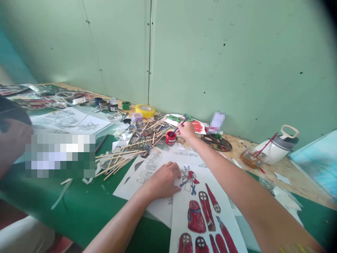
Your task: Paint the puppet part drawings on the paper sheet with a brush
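Observation:
My right hand (186, 130) is closed around a thin blue paintbrush (183, 121), whose lower end reaches into the mouth of a small red paint jar (171, 138). My left hand (166, 180) rests palm down with its fingers bent on the sheets, at the left edge of a page with red-painted shapes (197, 216). Its thumb points toward a small figure drawing (190, 180) partly coloured red and blue. Other sheets with uncoloured line drawings (145, 174) lie under and beyond my left hand.
Thin wooden sticks (119, 164) are scattered left of the red jar. Behind stand yellow tape (145, 111) and a green jar (126, 105). On the right are a dark palette (219, 143), a cup of brownish liquid (250, 159) and a white bottle (275, 149). Another person's arm (14, 140) shows at left.

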Demonstrator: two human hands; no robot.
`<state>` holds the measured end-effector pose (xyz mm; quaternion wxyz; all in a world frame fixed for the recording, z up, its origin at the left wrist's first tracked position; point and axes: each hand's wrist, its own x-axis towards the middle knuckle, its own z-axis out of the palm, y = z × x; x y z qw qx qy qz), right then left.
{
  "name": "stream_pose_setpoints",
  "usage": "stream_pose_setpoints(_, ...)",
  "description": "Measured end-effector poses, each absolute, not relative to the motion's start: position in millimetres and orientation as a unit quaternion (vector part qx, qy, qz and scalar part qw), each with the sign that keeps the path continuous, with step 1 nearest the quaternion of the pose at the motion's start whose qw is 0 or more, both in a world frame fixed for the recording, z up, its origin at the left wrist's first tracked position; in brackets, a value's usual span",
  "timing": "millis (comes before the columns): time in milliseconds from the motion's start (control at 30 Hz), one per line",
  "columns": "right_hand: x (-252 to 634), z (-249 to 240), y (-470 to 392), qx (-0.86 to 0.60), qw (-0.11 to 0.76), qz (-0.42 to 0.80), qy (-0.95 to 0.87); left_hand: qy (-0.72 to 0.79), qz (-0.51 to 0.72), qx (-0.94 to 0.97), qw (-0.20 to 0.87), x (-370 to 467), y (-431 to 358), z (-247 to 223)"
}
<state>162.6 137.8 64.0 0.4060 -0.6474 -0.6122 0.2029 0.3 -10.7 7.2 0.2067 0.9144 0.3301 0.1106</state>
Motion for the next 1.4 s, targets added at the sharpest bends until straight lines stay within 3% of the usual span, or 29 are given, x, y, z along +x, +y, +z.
stream_pose_setpoints(267, 167.4, 64.2, 134.4, -0.649, 0.449, 0.324, -0.522, 0.335, 0.110, 0.912, 0.207, 0.6, -10.1, 6.8)
stream_pose_setpoints(533, 185.2, 69.2, 129.6, -0.633, 0.525, 0.320, -0.471, 0.342, 0.107, 0.907, 0.221, 0.3, -11.9, 12.8)
stream_pose_setpoints(867, 161.7, 54.6, 136.1, -0.619, 0.514, 0.378, -0.458, 0.335, 0.112, 0.911, 0.215, -0.1, -11.5, 9.5)
stream_pose_setpoints(1033, 179.5, 67.5, 130.7, -0.608, 0.556, 0.369, -0.430, 0.336, 0.111, 0.910, 0.217, 0.5, -11.4, 10.2)
stream_pose_setpoints(1400, 239.7, 76.4, 50.1, -0.525, 0.662, 0.429, -0.319, 0.338, 0.110, 0.908, 0.222, 1.3, -11.4, 13.4)
